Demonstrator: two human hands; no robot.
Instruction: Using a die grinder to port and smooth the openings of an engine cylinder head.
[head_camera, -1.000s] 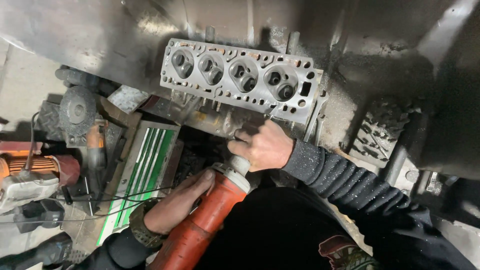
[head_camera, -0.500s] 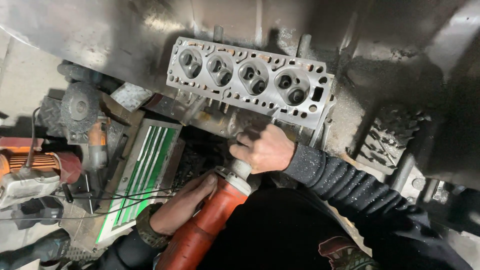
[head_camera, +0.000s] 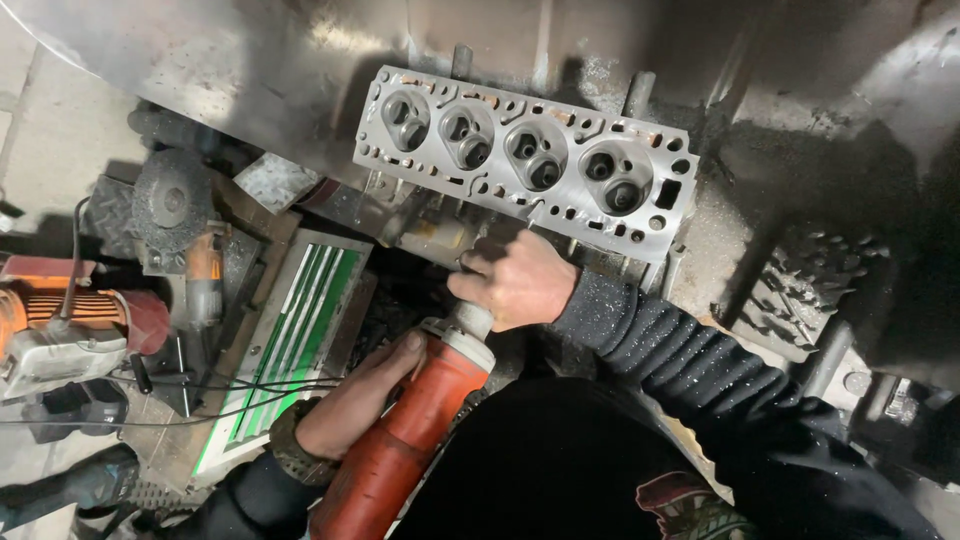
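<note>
A grey metal cylinder head (head_camera: 520, 160) with several round chambers lies on a steel bench. My left hand (head_camera: 355, 400) grips the body of a red power tool (head_camera: 400, 445) that points up toward the head's near edge. My right hand (head_camera: 515, 280) is closed around the tool's silver front end, right below the cylinder head. The tool's tip is hidden behind my right hand.
An orange grinder (head_camera: 195, 265) with a wire wheel and a red motor tool (head_camera: 70, 320) lie at the left among black cables. A green-and-white striped box (head_camera: 295, 330) sits under my left arm. A ridged metal part (head_camera: 800, 290) rests at the right.
The view has shifted so the cylinder head sits further right and lower in the frame. Both hands keep the same grip on the red tool.
</note>
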